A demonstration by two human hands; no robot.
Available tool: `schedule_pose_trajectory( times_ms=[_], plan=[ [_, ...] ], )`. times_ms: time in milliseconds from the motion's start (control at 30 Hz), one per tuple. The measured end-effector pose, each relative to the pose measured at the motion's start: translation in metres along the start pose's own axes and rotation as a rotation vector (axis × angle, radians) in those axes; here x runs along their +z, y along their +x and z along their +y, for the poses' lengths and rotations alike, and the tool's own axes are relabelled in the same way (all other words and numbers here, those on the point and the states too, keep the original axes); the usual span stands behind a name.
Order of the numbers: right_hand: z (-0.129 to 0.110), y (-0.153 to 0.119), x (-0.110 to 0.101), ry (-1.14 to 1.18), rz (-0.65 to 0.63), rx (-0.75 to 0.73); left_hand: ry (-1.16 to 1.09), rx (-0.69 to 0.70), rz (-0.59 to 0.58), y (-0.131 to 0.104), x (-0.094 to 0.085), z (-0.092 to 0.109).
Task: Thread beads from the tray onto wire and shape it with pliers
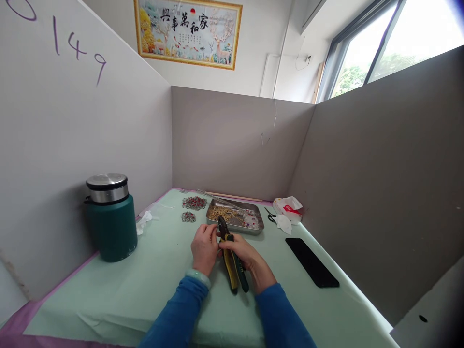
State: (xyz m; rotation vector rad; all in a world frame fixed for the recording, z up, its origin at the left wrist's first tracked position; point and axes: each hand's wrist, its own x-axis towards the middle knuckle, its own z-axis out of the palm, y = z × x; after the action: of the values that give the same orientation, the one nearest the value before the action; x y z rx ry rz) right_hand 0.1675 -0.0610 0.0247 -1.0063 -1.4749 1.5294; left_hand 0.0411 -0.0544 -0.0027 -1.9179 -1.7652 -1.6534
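Note:
My right hand (242,250) is wrapped round a pair of pliers (230,268) with yellow and dark green handles, their dark jaws pointing up and away. Close beside the jaws, my left hand (205,246) has its fingers pinched together; whatever lies between them is too small to make out. Just beyond both hands stands a metal tray (255,231) holding gold-coloured bits and small clear and red pieces. Two piles of small red and silver pieces, a larger pile (195,203) and a smaller pile (188,217), lie left of the tray.
A green flask (111,224) stands at the left, near crumpled tissue (145,221). On the right are a black phone-like slab (311,262), scissors (270,216) and a tissue pack (288,208). A thin rod (221,199) rests across the tray. Grey partitions (239,140) enclose the table.

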Motion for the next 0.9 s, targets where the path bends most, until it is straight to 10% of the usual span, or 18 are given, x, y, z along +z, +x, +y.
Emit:
schedule_pose_trajectory(
  times_ms=[900],
  plan=[
    [-0.011,-0.007,0.001,-0.002,-0.062,-0.018,0.265,0.102,0.01,-0.004,-0.003,0.002]
  ],
)
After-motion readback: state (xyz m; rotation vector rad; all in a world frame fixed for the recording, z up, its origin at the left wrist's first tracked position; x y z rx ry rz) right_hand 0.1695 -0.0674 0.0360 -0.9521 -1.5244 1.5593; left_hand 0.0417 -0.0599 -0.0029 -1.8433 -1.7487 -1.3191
